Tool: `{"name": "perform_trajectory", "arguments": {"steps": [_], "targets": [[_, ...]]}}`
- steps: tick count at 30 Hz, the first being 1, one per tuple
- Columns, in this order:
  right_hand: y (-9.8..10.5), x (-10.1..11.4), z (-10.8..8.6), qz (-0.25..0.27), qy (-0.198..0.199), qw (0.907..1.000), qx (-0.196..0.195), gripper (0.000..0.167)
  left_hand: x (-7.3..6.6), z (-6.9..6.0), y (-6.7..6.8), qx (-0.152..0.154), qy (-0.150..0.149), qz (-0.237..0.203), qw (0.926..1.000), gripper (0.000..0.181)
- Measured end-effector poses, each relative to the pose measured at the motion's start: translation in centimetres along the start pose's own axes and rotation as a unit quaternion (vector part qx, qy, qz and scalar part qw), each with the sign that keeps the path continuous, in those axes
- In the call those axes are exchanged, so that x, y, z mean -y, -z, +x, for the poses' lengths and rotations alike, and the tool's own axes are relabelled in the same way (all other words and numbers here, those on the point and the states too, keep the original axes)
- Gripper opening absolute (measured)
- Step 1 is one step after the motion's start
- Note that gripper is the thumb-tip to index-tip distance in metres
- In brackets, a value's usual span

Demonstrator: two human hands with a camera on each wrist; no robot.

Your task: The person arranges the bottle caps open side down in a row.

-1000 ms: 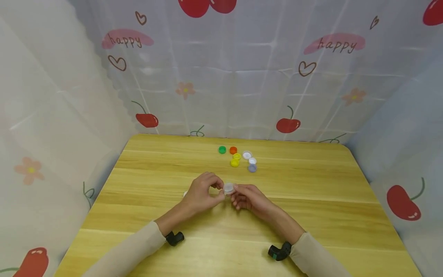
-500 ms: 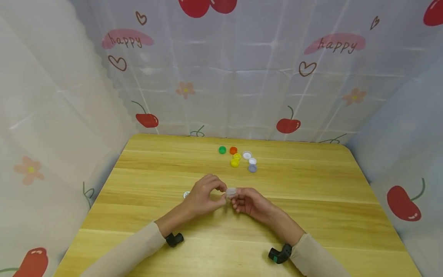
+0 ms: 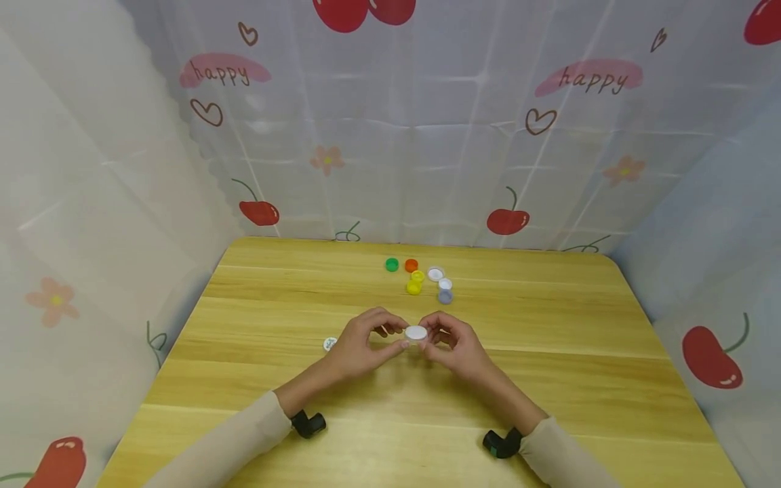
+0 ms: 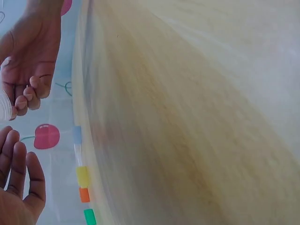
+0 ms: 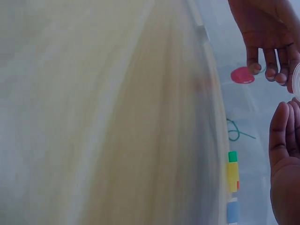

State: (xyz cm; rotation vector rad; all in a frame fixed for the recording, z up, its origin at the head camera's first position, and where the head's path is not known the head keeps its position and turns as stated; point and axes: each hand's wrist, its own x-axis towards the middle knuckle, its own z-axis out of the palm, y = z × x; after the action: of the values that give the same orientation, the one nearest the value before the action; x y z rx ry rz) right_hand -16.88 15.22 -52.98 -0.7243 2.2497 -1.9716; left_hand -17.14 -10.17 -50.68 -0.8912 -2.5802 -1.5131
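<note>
Between the two hands, above the table, is a small round bottle cap [image 3: 416, 333] with a white flat top and a clear rim. The left hand [image 3: 364, 344] pinches its left edge between thumb and fingers. On the opposite edge the right hand [image 3: 456, 346] pinches it too. Ribbed, translucent sides of the cap [image 4: 4, 106] show at the border of the left wrist view. Only a sliver of it appears in the right wrist view. Near the left hand's knuckles lies a white disc [image 3: 330, 343] with dark print, partly covered by that hand.
Farther back on the wooden table [image 3: 274, 285] lie a green cap [image 3: 392, 264], an orange cap [image 3: 411, 265], yellow caps [image 3: 414, 287], white caps [image 3: 436, 274] and a lavender cap [image 3: 445, 297]. A printed curtain [image 3: 409, 149] hangs behind the table.
The held cap has shifted slightly right, and its white flat top now faces up. The right hand's fingers have moved up around its far edge. More of the printed disc is visible.
</note>
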Motion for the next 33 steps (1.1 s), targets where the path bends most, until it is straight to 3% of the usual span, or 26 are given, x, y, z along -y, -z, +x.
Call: {"name": "perform_trajectory", "arguments": {"steps": [6,9,16,19,23,27,33], "targets": [[0.1,-0.2,-0.1,-0.06,0.085,0.9944,0.019,0.035,0.3,-0.1,-0.1,0.004,-0.012,0.003,0.9999,0.026],[0.0,-0.1,-0.1,-0.076,0.108,0.9911,0.02,0.036,0.3,-0.2,0.1,0.005,-0.02,0.005,0.9998,0.027],[-0.3,0.2,0.1,-0.085,0.103,0.9906,0.029,0.037,0.4,-0.4,0.7,0.007,-0.051,0.027,0.9983,0.028],[-0.4,0.3,0.1,-0.119,0.09,0.9883,0.03,0.036,0.5,-0.2,1.1,0.022,-0.077,0.058,0.9951,0.029],[-0.7,0.5,0.3,-0.186,0.08,0.9783,0.043,0.034,1.0,-0.2,1.9,0.051,-0.101,0.111,0.9874,0.029],[-2.1,1.2,1.3,-0.239,0.066,0.9655,0.08,0.035,1.8,-1.3,3.1,0.061,-0.088,0.153,0.9825,0.029],[-4.5,2.1,3.2,-0.323,0.025,0.9387,0.118,0.032,2.5,-2.7,4.8,0.069,-0.029,0.17,0.9826,0.029]]}}
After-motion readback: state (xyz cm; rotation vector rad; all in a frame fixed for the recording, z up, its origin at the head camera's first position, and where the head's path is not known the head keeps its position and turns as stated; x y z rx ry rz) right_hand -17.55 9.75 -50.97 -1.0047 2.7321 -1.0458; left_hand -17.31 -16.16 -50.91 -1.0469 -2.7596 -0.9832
